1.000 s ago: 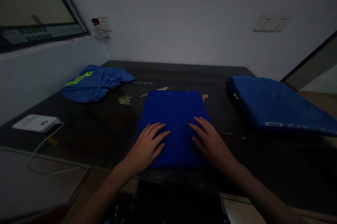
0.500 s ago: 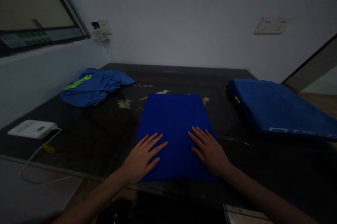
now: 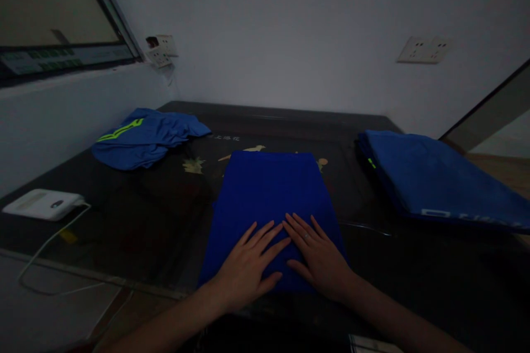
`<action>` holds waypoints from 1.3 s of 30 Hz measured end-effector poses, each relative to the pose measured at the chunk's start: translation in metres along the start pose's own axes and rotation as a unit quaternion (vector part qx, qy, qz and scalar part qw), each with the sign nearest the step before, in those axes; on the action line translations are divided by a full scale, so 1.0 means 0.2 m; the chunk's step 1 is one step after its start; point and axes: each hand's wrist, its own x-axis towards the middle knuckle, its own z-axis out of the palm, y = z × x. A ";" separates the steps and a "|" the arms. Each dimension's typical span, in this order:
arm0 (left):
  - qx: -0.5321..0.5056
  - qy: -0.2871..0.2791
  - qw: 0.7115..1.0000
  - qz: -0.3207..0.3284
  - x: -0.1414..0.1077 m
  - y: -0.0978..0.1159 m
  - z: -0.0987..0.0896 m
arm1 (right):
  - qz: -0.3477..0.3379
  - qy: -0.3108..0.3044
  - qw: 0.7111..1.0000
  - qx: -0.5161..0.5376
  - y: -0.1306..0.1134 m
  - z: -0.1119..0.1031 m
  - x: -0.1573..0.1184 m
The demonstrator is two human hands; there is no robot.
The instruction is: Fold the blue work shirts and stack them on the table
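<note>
A folded royal-blue cloth, likely a garment (image 3: 271, 187), lies flat on the dark table in front of me. My left hand (image 3: 252, 264) rests palm down on its near part, fingers spread. Beside it my right hand (image 3: 317, 259), with a ring on one finger, also lies flat on the cloth. The fingertips of both hands nearly meet at the middle. Part of the cloth's near edge is hidden under my hands and wrists.
At the back left a crumpled blue garment (image 3: 144, 137) with a yellow-green stripe lies on the table (image 3: 136, 220). A stack of folded blue garments (image 3: 439, 176) is at the right. A white device (image 3: 43, 204) with a cable (image 3: 53, 245) sits at the left edge.
Both hands have slid inward over the cloth and slightly toward me, so their fingertips are now close together. The view has shifted a little.
</note>
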 end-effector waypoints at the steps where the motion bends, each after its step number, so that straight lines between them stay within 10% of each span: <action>1: 0.002 -0.002 1.000 -0.002 0.00 -0.01 0.01 | 0.001 -0.004 1.000 0.000 0.01 0.00 0.00; 22: -0.035 0.002 0.998 -0.055 -0.02 0.05 0.03 | 0.034 -0.028 0.998 0.053 -0.01 -0.03 -0.01; 27: -0.150 0.093 0.971 -0.160 -0.15 -0.07 -0.04 | 0.124 0.095 0.983 0.091 0.17 -0.12 0.01; 31: -0.318 0.234 0.865 -0.309 -0.35 -0.21 -0.05 | 0.229 0.162 0.943 0.180 0.44 -0.19 0.04; 39: -0.713 0.234 0.524 -0.403 -0.46 -0.32 -0.15 | 0.400 0.082 0.760 0.505 0.63 -0.18 0.24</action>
